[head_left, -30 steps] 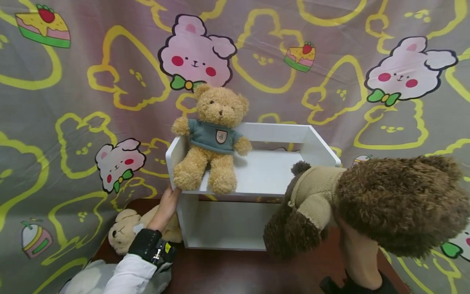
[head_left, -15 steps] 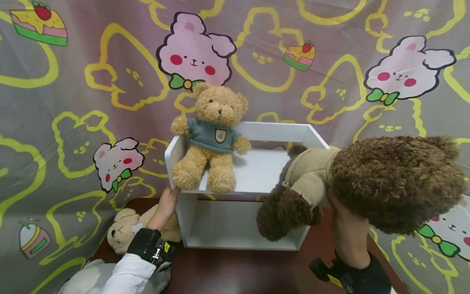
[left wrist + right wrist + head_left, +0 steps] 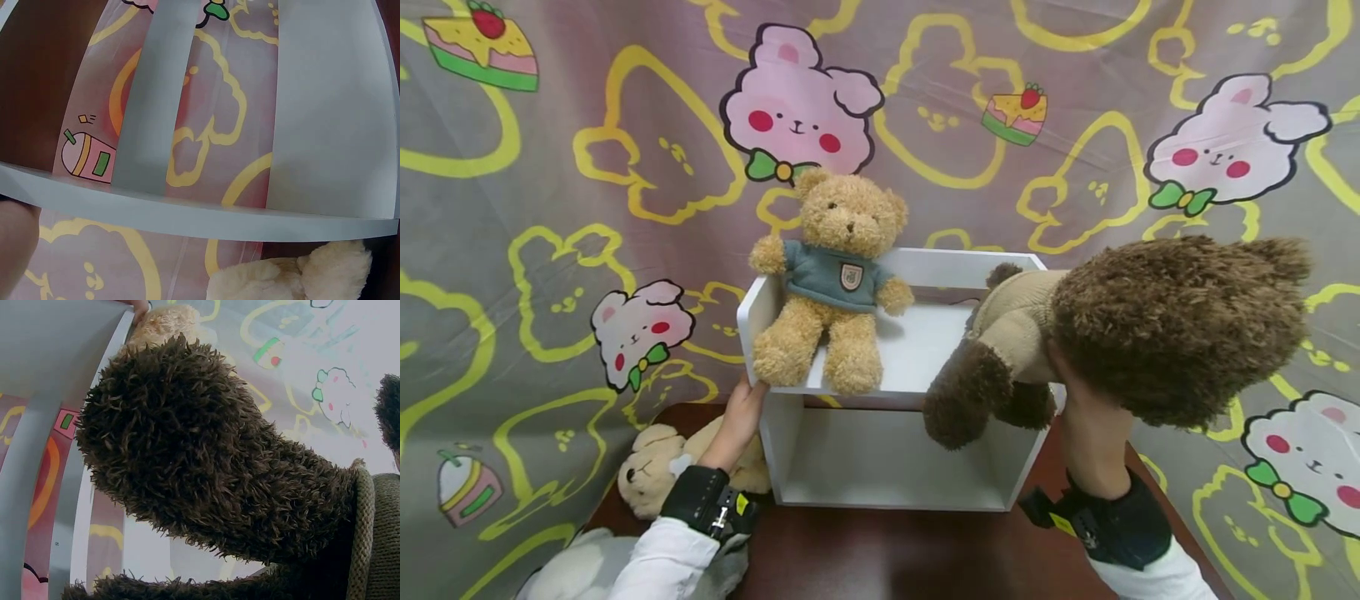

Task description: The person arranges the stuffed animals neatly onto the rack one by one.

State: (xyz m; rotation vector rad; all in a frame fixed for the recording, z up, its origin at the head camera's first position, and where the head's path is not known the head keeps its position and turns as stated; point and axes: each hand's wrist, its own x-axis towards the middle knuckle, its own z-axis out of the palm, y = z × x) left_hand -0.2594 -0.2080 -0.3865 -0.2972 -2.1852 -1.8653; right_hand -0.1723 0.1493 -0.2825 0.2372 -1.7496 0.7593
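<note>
Nearest, white sleeves (image 3: 662, 558) run into black wrist bands (image 3: 1123, 521), each bearing a small yellow patch. The right hand (image 3: 1093, 425) grips the brown teddy bear (image 3: 1097, 325) under its head, at the neck; its fingers are buried behind the fur, so how tightly they close cannot be told. The bear is tipped over, its shaggy head toward the right, its knitted beige top (image 3: 1018, 333) in the middle and its feet pointing left over the right part of the white shelf unit (image 3: 925, 342). Whether it touches the boards is unclear.

The left hand (image 3: 745, 417) rests against the unit's left side, just below the upper board; the bend of its fingers cannot be made out.

A grey and white plush (image 3: 602, 567) lies at the lower left, and behind it a cream plush dog (image 3: 647, 475) lies beside the unit. All stand on a glossy dark red-brown table (image 3: 850, 550).

On the upper board's left end sits a tan teddy bear (image 3: 850, 217) in a blue-green sweater (image 3: 820, 275). The sweater's shield badge (image 3: 852, 277) carries marks too small to read. Behind hangs a grey-pink curtain (image 3: 655, 183) printed with rabbits, cake slices, drinks and yellow outlines.
</note>
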